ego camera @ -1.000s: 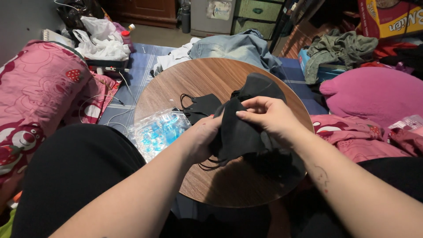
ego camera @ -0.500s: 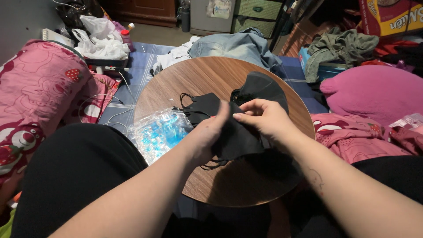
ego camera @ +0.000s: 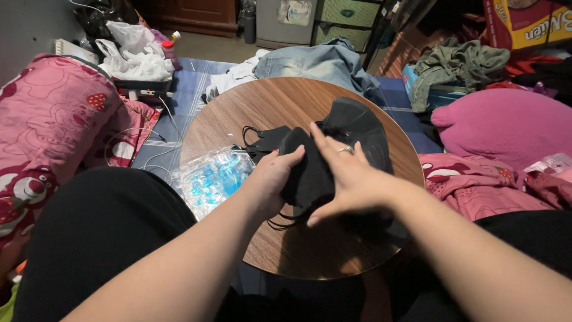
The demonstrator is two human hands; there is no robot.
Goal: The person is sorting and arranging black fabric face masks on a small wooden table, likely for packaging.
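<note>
Round wooden table [ego camera: 280, 101] with black face masks [ego camera: 357, 122], clear plastic packet [ego camera: 208, 179]

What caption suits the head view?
Both hands, left hand and right hand, press a stack of black masks above a round wooden table.

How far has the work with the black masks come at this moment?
Done: a pile of black masks lies on the round wooden table. In hand: the left hand and right hand press a stack of black masks between them. Left: a single mask still lies loose beside the clear plastic bag.
</note>
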